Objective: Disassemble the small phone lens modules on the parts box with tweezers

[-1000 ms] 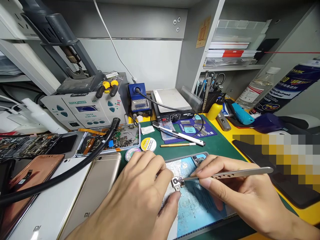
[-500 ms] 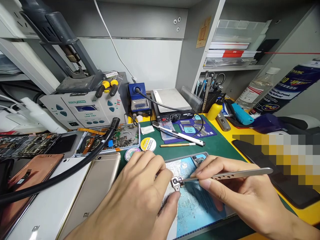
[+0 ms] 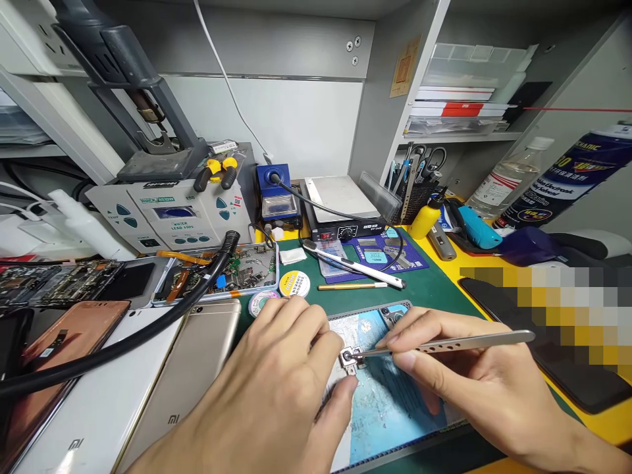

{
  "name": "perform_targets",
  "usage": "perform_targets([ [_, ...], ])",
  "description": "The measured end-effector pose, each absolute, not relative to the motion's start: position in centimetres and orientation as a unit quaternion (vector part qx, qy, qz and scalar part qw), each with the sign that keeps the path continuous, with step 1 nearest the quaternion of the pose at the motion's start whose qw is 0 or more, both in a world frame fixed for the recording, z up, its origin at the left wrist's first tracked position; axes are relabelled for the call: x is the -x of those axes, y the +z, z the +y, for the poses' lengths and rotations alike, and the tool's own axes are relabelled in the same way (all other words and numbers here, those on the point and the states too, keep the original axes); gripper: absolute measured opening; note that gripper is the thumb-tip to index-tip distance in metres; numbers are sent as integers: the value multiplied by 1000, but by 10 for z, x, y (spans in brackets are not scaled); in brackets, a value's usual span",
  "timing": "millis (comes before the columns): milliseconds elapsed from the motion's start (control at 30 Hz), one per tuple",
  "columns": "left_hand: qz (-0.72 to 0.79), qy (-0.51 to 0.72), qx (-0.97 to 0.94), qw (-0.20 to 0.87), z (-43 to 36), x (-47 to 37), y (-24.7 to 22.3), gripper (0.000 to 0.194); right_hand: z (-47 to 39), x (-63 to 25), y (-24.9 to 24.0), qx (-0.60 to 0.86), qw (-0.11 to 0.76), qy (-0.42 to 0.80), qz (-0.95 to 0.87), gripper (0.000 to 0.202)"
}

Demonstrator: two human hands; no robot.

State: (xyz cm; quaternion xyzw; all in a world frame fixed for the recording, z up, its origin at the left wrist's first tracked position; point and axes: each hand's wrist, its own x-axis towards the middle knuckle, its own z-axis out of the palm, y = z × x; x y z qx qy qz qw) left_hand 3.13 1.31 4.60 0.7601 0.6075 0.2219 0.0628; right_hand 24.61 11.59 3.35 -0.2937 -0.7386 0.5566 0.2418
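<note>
On the pad (image 3: 380,421): tweezers (image 3: 474,342) at a small part (image 3: 348,356)

My left hand (image 3: 276,382) pinches the small part; my right hand (image 3: 474,382) grips the tweezers, tips against it. "MI" marks the white phone (image 3: 101,388); the station (image 3: 197,227) reads "LEAD FREE".

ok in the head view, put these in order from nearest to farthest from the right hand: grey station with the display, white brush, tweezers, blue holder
From the right hand:
1. Tweezers, in its fingers
2. White brush, ahead and left
3. Blue holder, farther back and left
4. Grey station, back, farthest left
</note>
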Motion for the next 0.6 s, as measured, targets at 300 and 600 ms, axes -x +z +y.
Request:
perform_targets([
  [300, 610, 221, -759, 56, 11, -32, 45, 13, 115, -244, 37, 298, 243, 560, -733, 17],
  [600, 608, 228, -758, 55, 12, -33, 46, 14, 115, -248, 34, 296, 241, 560, -735, 16],
])
